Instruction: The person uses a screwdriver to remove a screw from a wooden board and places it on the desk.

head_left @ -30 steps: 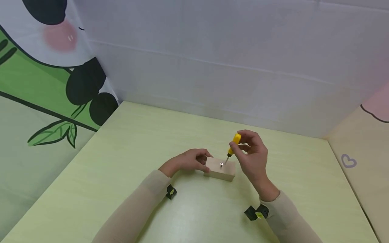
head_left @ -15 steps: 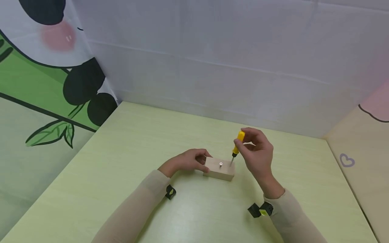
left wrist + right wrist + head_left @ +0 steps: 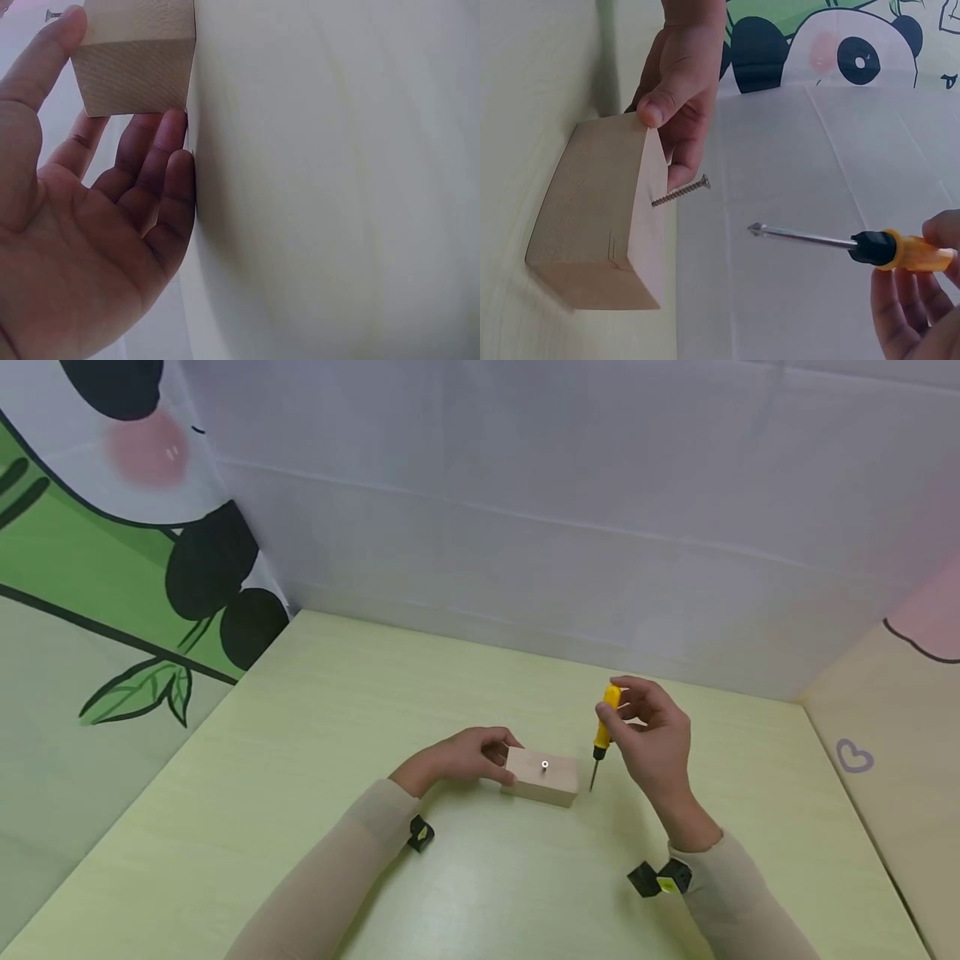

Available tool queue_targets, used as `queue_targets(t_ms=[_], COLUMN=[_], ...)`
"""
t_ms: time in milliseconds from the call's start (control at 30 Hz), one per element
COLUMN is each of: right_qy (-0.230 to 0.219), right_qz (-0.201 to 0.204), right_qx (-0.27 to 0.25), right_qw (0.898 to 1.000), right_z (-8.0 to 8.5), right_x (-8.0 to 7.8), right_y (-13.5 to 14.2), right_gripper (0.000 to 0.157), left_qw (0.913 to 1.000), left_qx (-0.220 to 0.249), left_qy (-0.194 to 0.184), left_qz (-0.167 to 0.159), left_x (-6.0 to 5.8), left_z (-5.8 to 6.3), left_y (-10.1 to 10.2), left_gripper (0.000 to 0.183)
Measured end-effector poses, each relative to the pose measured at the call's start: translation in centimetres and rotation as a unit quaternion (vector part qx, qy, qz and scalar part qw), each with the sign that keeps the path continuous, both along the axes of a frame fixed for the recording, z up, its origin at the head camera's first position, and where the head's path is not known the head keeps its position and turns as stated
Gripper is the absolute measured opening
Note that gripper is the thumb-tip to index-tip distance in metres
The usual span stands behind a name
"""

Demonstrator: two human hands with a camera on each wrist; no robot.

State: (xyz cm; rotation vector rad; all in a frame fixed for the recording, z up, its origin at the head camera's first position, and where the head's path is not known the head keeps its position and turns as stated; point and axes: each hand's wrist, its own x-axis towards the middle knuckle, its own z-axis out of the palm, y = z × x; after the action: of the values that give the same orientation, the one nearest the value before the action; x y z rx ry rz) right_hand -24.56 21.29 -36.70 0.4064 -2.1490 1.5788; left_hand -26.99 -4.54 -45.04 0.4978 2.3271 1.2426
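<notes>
A pale wooden block (image 3: 536, 787) lies on the table, and a screw (image 3: 681, 193) stands part-way out of its upper face. My left hand (image 3: 463, 757) grips the block's left end, thumb on the top edge and fingers around the far side. In my right hand (image 3: 654, 739) I hold a yellow screwdriver (image 3: 604, 727) by its handle, between thumb and fingers. Its shaft points down, just right of the block in the head view. The cross-shaped tip (image 3: 756, 229) is apart from the screw in the right wrist view.
The light table (image 3: 360, 693) meets a pale cloth backdrop (image 3: 525, 527) at the back. A printed panda cloth (image 3: 135, 568) hangs on the left, and a cream panel (image 3: 892, 727) stands on the right. Both forearms carry small black wrist devices (image 3: 660, 878).
My right hand has moved the screwdriver rightward, from above the block to beyond its right end, and the shaft is more upright. The left hand and block have stayed put.
</notes>
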Motion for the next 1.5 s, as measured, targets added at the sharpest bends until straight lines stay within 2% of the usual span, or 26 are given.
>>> queue_targets(t_ms=[267, 400, 500, 700, 833, 1133, 1500], right_qy=[-0.029, -0.043, -0.063, -0.097, -0.120, -0.178, -0.215], right_qz=[-0.008, -0.016, -0.023, -0.031, -0.043, -0.044, -0.023], right_qx=[0.024, 0.044, 0.054, 0.072, 0.082, 0.081, 0.081], right_qw=[0.999, 0.998, 0.996, 0.992, 0.989, 0.980, 0.973], right_z=[1.6, 1.6, 0.6, -2.5, -3.9, -6.0, -8.2], right_x=[0.7, 0.3, -0.7, -3.2, -4.3, -5.9, -8.0], right_y=[0.5, 1.1, 1.9, 3.7, 4.6, 6.1, 7.0], right_gripper=[0.027, 0.028, 0.029, 0.033, 0.034, 0.038, 0.041], left_qw=[1.0000, 1.0000, 1.0000, 0.9999, 0.9999, 1.0000, 0.9998], left_qx=[0.003, 0.004, 0.007, 0.011, 0.011, 0.001, -0.012], left_qy=[-0.003, -0.004, -0.003, -0.002, -0.004, -0.005, 0.002], left_qz=[-0.002, -0.002, -0.003, -0.007, -0.006, 0.001, 0.013], left_x=[-0.1, -0.2, -0.2, -0.4, -0.3, -0.4, -0.9], left_z=[-0.1, -0.1, -0.1, -0.1, 0.0, 0.0, -0.8], left_y=[0.1, 0.0, 0.0, -0.1, -0.1, 0.2, 0.7], left_gripper=[0.038, 0.038, 0.038, 0.040, 0.039, 0.039, 0.039])
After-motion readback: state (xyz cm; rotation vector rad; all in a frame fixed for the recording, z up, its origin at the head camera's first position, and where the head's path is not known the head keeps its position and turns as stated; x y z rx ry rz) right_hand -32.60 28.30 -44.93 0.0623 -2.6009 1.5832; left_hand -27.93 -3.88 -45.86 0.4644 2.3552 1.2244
